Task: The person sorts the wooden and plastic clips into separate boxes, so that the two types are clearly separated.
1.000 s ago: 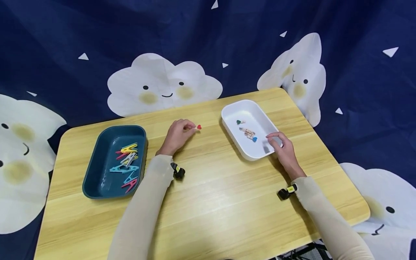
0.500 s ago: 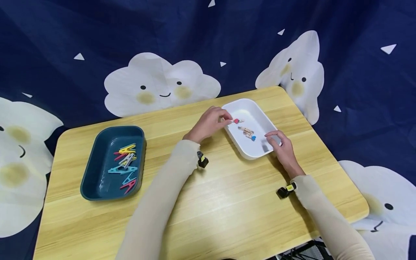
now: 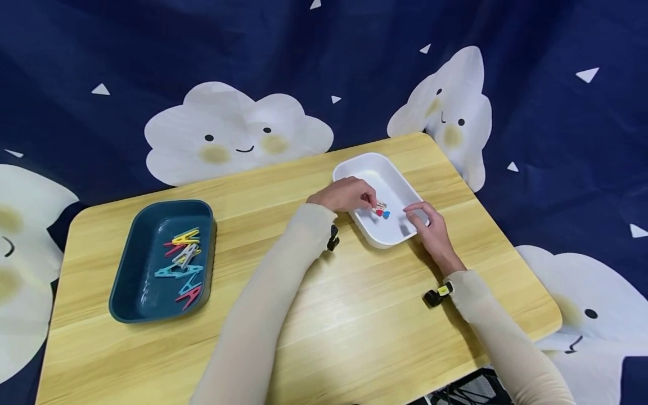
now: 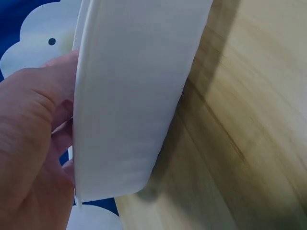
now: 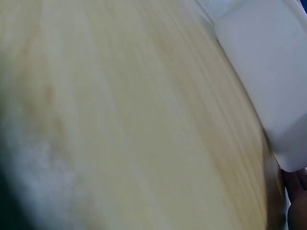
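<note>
My left hand (image 3: 349, 194) reaches over the near-left rim of a white plastic tray (image 3: 400, 233). Its fingertips pinch a small wooden clothespin with a red heart (image 3: 378, 212), low inside the tray. Right beside that lies a clothespin with a blue heart (image 3: 386, 215), among several small wooden clothespins (image 3: 382, 206) partly covered by the hand. In the left wrist view, the tray wall (image 4: 129, 96) hides the fingertips. My right hand (image 3: 432, 230) holds the tray's right rim, fingers bent over the edge. In the right wrist view only a bit of that hand (image 5: 297, 196) shows at the tray corner.
A dark teal tray (image 3: 136, 304) stands at the left of the wooden table (image 3: 344, 315). Several larger plastic clothespins in yellow (image 3: 186, 236), grey, blue and red lie in it. A dark blue cloth with clouds (image 3: 238, 132) hangs behind the table.
My left hand has moved right from the table into the white tray, carrying the red-heart clothespin beside the blue-heart one. It now hides the green-heart clothespin. My right hand stays at the rim.
</note>
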A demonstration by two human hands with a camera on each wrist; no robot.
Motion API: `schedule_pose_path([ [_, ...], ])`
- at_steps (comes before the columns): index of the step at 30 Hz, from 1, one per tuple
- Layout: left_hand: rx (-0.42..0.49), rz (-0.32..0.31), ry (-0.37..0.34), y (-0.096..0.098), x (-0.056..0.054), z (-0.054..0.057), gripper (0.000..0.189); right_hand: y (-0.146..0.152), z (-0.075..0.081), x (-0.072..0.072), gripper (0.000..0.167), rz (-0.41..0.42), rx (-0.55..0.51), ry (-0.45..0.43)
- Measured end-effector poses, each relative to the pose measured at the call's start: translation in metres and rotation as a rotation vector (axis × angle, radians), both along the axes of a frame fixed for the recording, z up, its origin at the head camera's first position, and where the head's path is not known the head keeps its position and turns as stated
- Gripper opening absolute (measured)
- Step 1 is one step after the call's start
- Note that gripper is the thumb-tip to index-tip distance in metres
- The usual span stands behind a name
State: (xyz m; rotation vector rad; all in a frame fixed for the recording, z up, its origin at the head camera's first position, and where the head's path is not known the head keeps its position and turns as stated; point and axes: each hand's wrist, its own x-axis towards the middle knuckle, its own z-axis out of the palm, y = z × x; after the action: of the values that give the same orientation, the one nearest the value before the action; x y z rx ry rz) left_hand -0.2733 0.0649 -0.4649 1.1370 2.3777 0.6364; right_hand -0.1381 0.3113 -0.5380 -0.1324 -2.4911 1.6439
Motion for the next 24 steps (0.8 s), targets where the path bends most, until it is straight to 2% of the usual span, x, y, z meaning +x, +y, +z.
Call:
schedule_pose_path([
  [4, -0.094, 0.031, -0.016, 0.0012, 0.0015, 0.0051, 0.014, -0.0024, 0.0009, -0.0011, 0.03, 0.004, 0.007, 0.004],
  [8, -0.15, 0.042, 0.02, 0.0021, 0.0041, 0.0069, 0.015, -0.0039, 0.0015, -0.0021, 0.028, 0.003, 0.01, 0.006],
  [19, -0.148, 0.045, 0.077, 0.0033, 0.0088, 0.0053, 0.016, -0.003, -0.0006, -0.0025, 0.026, -0.004, 0.002, 0.028],
  [24, -0.098, 0.047, 0.119, 0.0, 0.008, 0.0028, 0.019, -0.0029, 0.0012, -0.0001, 0.025, -0.001, 0.001, 0.034],
])
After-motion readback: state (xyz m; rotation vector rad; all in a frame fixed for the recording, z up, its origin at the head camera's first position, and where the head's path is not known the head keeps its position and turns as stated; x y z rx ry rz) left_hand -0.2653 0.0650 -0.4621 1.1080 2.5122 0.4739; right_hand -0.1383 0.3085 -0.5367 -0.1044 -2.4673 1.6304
